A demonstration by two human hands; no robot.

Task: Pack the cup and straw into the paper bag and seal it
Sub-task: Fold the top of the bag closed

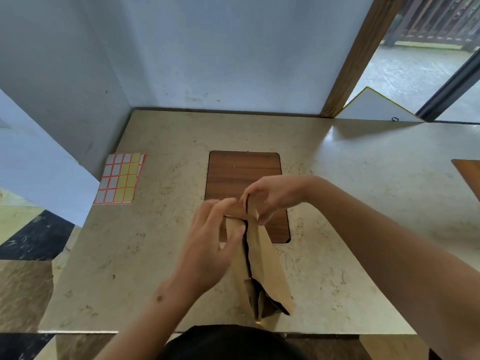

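A brown paper bag [262,266] stands upright near the front edge of the table, its top pressed nearly flat with a dark slit running down the mouth. My left hand [210,242] holds the left side of the bag's top, fingers laid over the paper. My right hand [270,198] pinches the far end of the top edge between thumb and fingers. The cup and straw are not visible; the bag hides whatever is inside.
A sheet of yellow and white stickers with red borders [120,178] lies at the table's left edge. A dark wooden inlay panel [241,172] sits in the beige stone table [363,203] behind the bag. Blue-white walls enclose the back and left.
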